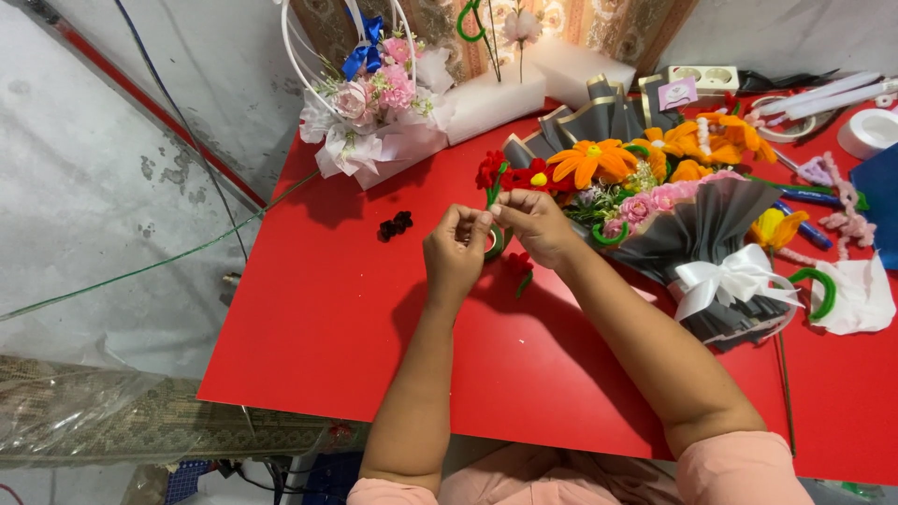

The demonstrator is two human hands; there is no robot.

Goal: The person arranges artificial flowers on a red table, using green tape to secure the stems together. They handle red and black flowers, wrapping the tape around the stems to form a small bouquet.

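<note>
Over a red table, my left hand and my right hand meet, both pinching a green pipe-cleaner stem that curls below my fingers. The stem rises to a red pipe-cleaner flower just above my hands. A small red piece with a green bit lies on the table under my right wrist. Right of my hands lies a bouquet in grey wrapping with orange, pink and red flowers and a white ribbon bow.
A pink and white flower basket with a blue bow stands at the back left. A small dark piece lies on the table. Tape rolls, blue pens, pipe cleaners and white paper crowd the right side. White foam blocks stand behind.
</note>
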